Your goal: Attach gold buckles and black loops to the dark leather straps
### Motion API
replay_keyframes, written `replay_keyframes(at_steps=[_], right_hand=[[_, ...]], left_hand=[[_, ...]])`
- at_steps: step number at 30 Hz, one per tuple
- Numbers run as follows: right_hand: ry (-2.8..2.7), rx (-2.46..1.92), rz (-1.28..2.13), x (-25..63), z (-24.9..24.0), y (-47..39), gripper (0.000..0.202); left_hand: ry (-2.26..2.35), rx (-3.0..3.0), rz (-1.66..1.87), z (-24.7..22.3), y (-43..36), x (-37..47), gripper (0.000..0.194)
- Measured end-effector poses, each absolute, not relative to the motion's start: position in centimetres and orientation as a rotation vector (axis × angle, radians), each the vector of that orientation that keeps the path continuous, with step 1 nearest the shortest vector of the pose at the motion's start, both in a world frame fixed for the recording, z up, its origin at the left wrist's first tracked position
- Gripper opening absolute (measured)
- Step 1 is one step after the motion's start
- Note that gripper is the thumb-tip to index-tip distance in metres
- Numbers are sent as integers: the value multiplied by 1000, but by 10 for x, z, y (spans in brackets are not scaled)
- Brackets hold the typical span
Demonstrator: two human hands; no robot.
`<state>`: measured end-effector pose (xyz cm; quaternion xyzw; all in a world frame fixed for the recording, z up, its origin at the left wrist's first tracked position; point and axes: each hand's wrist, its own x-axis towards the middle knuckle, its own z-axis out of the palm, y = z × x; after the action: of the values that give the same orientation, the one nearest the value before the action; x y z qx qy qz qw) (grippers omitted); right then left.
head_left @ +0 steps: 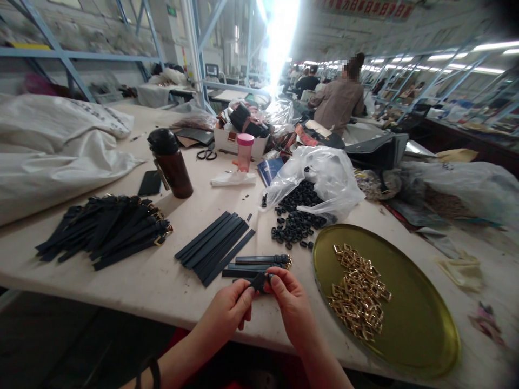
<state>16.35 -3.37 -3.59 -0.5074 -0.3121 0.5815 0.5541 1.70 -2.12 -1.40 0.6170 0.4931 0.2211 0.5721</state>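
Note:
Near the table's front edge, my left hand (233, 305) pinches a dark strap (258, 281). My right hand (288, 294) is closed at the strap's other end, on a small dark piece that its fingers partly hide. Just beyond them lie a few straps with gold buckles (263, 260). Flat dark strips (214, 243) are stacked to the left, and a fanned heap of buckled straps (109, 227) sits farther left. Black loops (294, 224) spill from a clear plastic bag (332, 175). Gold buckles (359, 292) are piled on a round gold-coloured tray (417, 319) at the right.
A dark bottle (172, 165), a phone (150, 183), scissors (207, 153) and a pink-lidded cup (244, 154) stand or lie beyond the straps. White sacking (52, 156) covers the table's left. A person (338, 102) is in the background.

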Motion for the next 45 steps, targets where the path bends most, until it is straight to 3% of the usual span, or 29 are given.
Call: replay_keyframes(at_steps=[10, 16, 19, 23, 27, 33, 37, 40, 45], right_hand=[[-1008, -1281, 1294, 165, -40, -44, 19], [-1212, -1334, 1181, 175, -37, -46, 12], [-1051, -1278, 1260, 173, -35, -45, 14], [-779, -1071, 1422, 155, -38, -50, 37], [-925, -1114, 1299, 167, -44, -57, 67], [-1195, -1660, 709, 266, -43, -64, 28], [-1565, -2262, 220, 310, -39, -60, 22], [-1768, -2468, 129, 313, -41, -51, 18], [-1822, -2454, 126, 307, -46, -35, 14]], left_hand=[[1142, 1768, 298, -2, -22, 16, 27], [985, 1468, 226, -4, -25, 6, 22], [933, 1302, 191, -6, -29, 3, 41], [996, 1189, 348, -11, -30, 8, 63], [1008, 1144, 466, -25, -27, 11, 69], [1152, 1040, 585, -44, -21, 7, 45], [1134, 1085, 551, -46, -23, 13, 37], [1140, 1106, 541, -44, -28, 19, 35], [1112, 1204, 581, -43, -35, 22, 35]])
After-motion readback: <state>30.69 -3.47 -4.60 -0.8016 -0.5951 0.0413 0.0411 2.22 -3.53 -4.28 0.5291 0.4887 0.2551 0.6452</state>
